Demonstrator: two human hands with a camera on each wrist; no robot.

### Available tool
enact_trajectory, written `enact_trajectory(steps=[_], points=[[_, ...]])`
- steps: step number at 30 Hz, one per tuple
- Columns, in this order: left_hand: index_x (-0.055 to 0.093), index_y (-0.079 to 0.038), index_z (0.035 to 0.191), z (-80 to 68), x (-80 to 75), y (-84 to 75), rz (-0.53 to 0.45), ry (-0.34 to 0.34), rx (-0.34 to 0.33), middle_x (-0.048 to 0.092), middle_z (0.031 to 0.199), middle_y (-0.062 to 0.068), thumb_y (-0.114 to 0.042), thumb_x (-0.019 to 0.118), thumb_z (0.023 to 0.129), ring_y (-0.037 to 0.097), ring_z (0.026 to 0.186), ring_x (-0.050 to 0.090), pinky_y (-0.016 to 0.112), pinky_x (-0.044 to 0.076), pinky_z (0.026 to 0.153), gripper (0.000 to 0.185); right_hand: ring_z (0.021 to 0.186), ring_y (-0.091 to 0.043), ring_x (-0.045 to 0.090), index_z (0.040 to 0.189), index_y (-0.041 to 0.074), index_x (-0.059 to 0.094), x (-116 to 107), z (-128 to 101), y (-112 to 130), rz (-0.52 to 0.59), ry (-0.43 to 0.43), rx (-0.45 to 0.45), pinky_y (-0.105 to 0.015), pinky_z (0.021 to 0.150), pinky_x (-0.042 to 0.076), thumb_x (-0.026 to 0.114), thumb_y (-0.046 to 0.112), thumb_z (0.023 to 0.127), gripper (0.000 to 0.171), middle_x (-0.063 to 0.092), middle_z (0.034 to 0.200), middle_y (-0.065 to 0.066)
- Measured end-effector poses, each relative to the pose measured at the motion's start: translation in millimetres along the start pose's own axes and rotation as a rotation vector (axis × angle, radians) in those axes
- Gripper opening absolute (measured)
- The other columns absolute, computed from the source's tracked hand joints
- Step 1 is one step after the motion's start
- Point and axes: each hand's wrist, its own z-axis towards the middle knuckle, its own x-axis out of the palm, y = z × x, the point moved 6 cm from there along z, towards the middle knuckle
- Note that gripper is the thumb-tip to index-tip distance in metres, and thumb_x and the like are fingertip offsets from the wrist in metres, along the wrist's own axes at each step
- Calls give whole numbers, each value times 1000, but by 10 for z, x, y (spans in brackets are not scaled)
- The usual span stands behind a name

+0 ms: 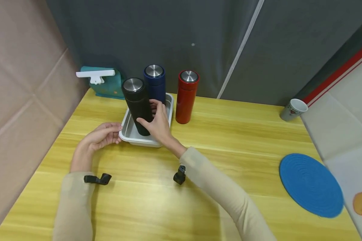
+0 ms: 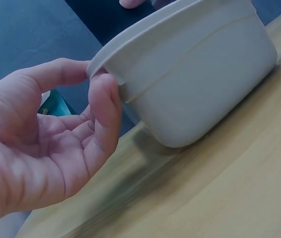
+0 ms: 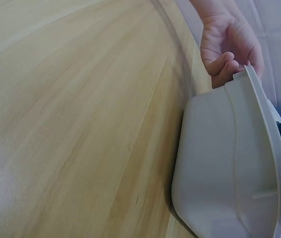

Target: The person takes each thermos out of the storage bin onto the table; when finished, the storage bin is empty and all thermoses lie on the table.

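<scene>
Closest in are two beige sleeves (image 1: pixel 75 207), each with a small black camera (image 1: pixel 99 179) at the cuff, reaching over a yellow wood-grain table (image 1: pixel 138 207). On the right side of the table, close to its edge, lies a round blue mat (image 1: pixel 312 185). Farther in, the left hand (image 1: pixel 104 135) pinches the near left corner of a white tray (image 1: pixel 141 141), thumb and forefinger on its rim, as the left wrist view shows closely. The right hand (image 1: pixel 160 124) reaches over the tray and grasps a black bottle (image 1: pixel 138 107) low on its body, thumb across the near side and fingers round the right. The black bottle is roughly upright with its lower end inside the tray; whether its base touches the tray floor cannot be told. A red bottle (image 1: pixel 185 100) stands on the table just beside the tray, to its right. Behind the black bottle, at the far end of the tray, is a blue bottle (image 1: pixel 156 85), its lower part hidden by the right hand. All three have silvery lids. Beyond sit a teal bag (image 1: pixel 108 88) closed with a white clip (image 1: pixel 96 74) on the left, and a patterned cup (image 1: pixel 292 111) near the far right corner, before a dark grey curtain (image 1: pixel 157 33).
</scene>
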Motion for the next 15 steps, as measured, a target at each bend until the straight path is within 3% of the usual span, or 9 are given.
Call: enact_trajectory(steps=[4, 10, 15], points=[[49, 6, 112, 36, 8, -9, 9, -7, -4, 63, 87, 11, -7, 40, 104, 15, 68, 59, 24, 52, 63, 17, 106, -18, 49, 134, 6, 38, -43, 19, -16, 21, 5, -3, -29, 91, 47, 82, 17, 78, 72, 45, 124, -12], [52, 4, 110, 97, 22, -23, 10, -20, -14, 64, 85, 11, -7, 41, 104, 15, 66, 59, 24, 52, 61, 16, 113, -18, 51, 139, 4, 36, -97, 82, -27, 52, 44, -23, -20, 95, 43, 84, 18, 77, 79, 48, 132, -11], [50, 4, 111, 133, 37, 0, 34, -38, -41, 63, 84, 10, -9, 45, 103, 15, 66, 59, 24, 52, 61, 17, 117, -18, 50, 140, 4, 38, -117, 117, -82, 65, 77, 17, -22, 98, 42, 84, 18, 76, 80, 48, 135, -10]])
